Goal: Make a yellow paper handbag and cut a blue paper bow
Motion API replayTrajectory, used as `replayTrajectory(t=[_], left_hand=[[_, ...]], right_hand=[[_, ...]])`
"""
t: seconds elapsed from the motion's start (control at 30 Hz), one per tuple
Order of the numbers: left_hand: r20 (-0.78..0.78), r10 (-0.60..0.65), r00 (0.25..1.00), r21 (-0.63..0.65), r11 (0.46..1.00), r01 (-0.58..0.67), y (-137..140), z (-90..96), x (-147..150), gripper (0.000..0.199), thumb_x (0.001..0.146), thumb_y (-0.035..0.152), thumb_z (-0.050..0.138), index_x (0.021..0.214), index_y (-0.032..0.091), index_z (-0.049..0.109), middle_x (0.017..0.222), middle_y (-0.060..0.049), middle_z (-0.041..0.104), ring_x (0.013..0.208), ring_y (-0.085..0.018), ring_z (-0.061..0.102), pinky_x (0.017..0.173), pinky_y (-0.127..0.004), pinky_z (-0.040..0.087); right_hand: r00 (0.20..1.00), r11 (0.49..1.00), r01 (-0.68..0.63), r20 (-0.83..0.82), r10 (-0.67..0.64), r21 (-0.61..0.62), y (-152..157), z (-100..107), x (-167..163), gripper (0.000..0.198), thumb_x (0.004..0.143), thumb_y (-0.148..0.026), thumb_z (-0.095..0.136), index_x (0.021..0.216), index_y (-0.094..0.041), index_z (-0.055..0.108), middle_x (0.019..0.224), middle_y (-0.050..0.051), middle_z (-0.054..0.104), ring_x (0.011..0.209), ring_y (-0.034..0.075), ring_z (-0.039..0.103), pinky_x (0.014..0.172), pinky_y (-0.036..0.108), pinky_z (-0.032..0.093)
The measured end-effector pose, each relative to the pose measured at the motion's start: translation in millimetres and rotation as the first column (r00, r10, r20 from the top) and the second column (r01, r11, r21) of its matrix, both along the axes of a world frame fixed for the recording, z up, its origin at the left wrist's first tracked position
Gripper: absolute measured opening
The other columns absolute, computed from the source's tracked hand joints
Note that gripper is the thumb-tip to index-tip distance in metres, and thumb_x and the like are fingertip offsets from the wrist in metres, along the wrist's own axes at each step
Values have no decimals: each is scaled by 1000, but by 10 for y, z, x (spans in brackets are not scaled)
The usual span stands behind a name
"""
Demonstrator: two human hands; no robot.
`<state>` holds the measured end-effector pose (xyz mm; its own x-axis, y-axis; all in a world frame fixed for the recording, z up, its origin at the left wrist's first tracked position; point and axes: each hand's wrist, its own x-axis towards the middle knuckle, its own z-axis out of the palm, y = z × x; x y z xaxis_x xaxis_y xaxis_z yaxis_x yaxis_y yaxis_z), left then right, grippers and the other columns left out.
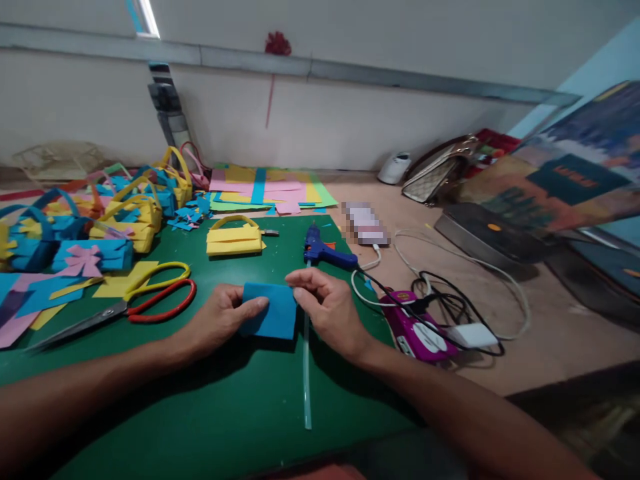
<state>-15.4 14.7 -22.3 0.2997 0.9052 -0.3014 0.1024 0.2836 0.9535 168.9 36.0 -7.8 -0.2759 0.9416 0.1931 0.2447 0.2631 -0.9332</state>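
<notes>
A blue piece of paper [273, 317], apparently folded, is held above the green mat [200, 413]. My left hand [220, 313] grips its left side, the thumb lying across the front. At the upper right corner, my right hand [327, 307] pinches the edge between thumb and fingers. Just beyond lies a blue glue gun [325, 253], a long clear glue stick [307, 387] running from it toward me. A small yellow paper bag [234, 241] with a handle rests behind my left hand. Scissors [150, 300] with one yellow and one red handle lie to the left.
Several finished paper bags [127, 220] crowd the left back, near loose coloured sheets [270, 187] and blue scraps [193, 212]. To the right are a phone [367, 223] on a white cable, a magenta power strip [417, 327], tangled cords and a dark case [485, 240].
</notes>
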Motion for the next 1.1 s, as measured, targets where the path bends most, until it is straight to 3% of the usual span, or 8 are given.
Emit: replayTrajectory(t=[0.17,0.4,0.5,0.63,0.77,0.87,1.0,1.1], left_hand=[[-96,6,995,125,992,6,-43,15,44,36,72,47,58,69,11,60,57,2,47,51,-8,37,49,-20,32],[-102,1,995,215,976,21,-104,105,111,32,74,42,58,69,11,62,59,1,51,53,-8,41,51,-20,36],[-57,5,998,217,976,7,-56,146,132,30,73,41,61,69,11,64,59,1,54,53,-9,44,52,-20,38],[50,25,998,157,987,-32,86,172,185,30,71,42,65,71,11,64,62,0,59,54,-10,49,54,-22,42],[169,101,981,70,991,-114,270,167,271,35,68,44,68,78,11,64,67,-2,63,55,-11,53,55,-24,44],[201,182,963,30,981,-191,391,120,315,34,67,45,69,74,12,62,62,0,60,51,-10,51,50,-22,41],[197,218,956,30,973,-228,476,8,297,35,69,45,67,76,11,62,64,-2,62,53,-10,52,52,-22,41],[163,213,963,16,976,-218,485,-55,257,37,70,46,66,78,10,63,68,-4,64,57,-11,54,56,-23,43]], right_hand=[[998,1000,-28,55,27,13,-40,10,-20,19,72,-21,63,91,-18,62,78,2,66,70,14,63,62,25,50],[963,973,-160,243,117,166,-142,164,11,25,83,-9,46,101,-18,61,97,6,70,89,16,65,80,30,50],[912,947,-233,387,134,223,-162,305,69,32,84,-7,43,109,-18,60,106,8,69,95,18,65,83,33,49],[796,930,-301,593,124,211,-58,520,175,36,83,-10,47,117,-12,57,112,13,67,100,25,63,86,39,48],[747,937,-258,664,40,234,316,726,380,34,84,-14,49,117,-15,57,96,9,72,88,21,66,80,34,49],[710,956,-118,696,-108,269,785,803,648,33,85,-13,47,117,-14,56,96,8,72,86,18,66,77,29,50],[624,958,-19,752,-212,286,1442,694,1073,41,84,-2,42,124,-8,48,107,14,67,96,20,63,80,32,50],[535,960,16,809,-244,279,1792,488,1322,30,90,-18,50,119,-14,53,112,12,62,96,20,61,82,37,51]])
